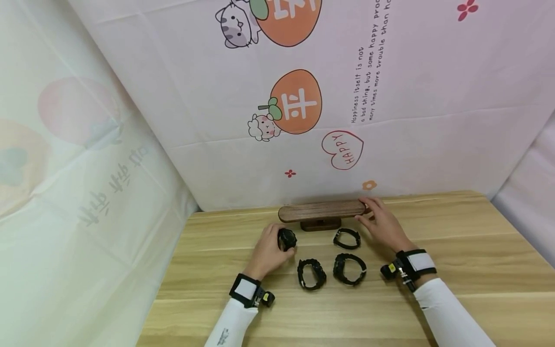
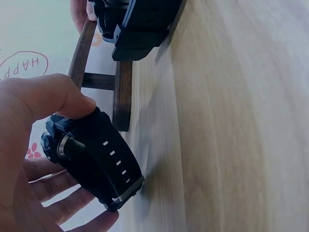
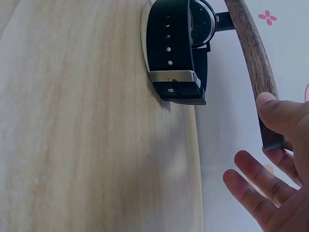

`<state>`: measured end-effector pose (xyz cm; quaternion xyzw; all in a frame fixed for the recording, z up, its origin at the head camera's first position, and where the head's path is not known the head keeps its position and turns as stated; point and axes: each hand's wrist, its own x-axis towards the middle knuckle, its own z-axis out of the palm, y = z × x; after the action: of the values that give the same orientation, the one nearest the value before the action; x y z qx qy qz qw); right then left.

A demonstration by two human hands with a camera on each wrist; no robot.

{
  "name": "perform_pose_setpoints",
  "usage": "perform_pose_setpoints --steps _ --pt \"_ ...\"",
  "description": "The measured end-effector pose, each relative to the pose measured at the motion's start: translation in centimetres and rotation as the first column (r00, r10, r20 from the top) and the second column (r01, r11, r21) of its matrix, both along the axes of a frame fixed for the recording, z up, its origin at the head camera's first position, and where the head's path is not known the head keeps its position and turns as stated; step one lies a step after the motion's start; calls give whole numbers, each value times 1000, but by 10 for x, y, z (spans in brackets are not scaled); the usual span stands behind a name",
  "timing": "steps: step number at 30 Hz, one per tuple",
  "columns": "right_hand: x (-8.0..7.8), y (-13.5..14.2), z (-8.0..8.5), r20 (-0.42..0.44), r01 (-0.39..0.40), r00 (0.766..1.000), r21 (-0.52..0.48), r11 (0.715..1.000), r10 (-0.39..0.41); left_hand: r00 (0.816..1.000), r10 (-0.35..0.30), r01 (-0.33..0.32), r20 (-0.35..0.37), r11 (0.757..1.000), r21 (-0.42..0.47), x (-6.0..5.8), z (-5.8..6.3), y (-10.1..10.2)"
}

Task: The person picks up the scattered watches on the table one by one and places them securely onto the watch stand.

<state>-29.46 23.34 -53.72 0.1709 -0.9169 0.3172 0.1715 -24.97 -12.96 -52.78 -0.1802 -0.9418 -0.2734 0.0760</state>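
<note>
My left hand [image 1: 268, 248] pinches a black wristwatch [image 1: 287, 238] between thumb and fingers, left of a dark brown wooden watch stand [image 1: 321, 210]. In the left wrist view that watch [image 2: 116, 154] has its strap closed in a loop, with a row of holes and a buckle. The stand has a long rounded bar on a small base. At its right end my right hand [image 1: 383, 226] grips the bar [image 3: 253, 53] with the thumb on one side and a finger behind it; other fingers are spread off it.
Several looped black watches lie on the wood-grain table [image 1: 477, 270]: one watch [image 1: 358, 239] just before the stand, another watch [image 1: 320, 273] front left, and a third watch [image 1: 340, 266] front right. A printed white cloth [image 1: 416, 154] hangs behind the stand.
</note>
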Motion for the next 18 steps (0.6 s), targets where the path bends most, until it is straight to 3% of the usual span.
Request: perform_pose_setpoints --steps 7,18 --pt "0 0 1 1 2 1000 -6 1000 -2 999 -13 11 -53 999 -31 -2 -1 -5" --pt "0 0 2 3 -4 1000 -8 1000 4 999 -18 21 -32 997 80 -3 0 -11"
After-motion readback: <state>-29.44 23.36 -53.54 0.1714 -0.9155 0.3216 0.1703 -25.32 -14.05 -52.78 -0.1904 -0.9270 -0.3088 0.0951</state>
